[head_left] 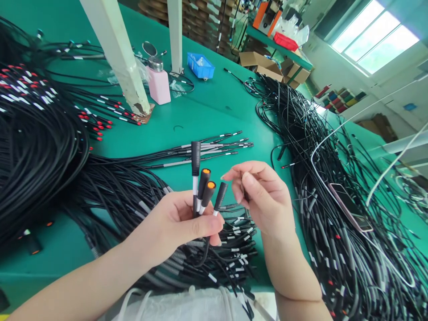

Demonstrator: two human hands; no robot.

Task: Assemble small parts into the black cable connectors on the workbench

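Well, mid-frame, the left hand (182,223) gripped four plugs (207,196) in closed fingers, two showing orange ends (210,185), two not; the right hand (269,200) curled half-closed beside them, its catch impossible to tell. Work looked part-done: cables (115,191) lay unheld on the surface (214,107), lower left.

The left forearm (96,274) and right forearm (287,263) are bare, a curved crease (299,299) crossing the latter, and the left grip (182,223) and right grip (267,200) are bare too, with slim fingers (241,168).
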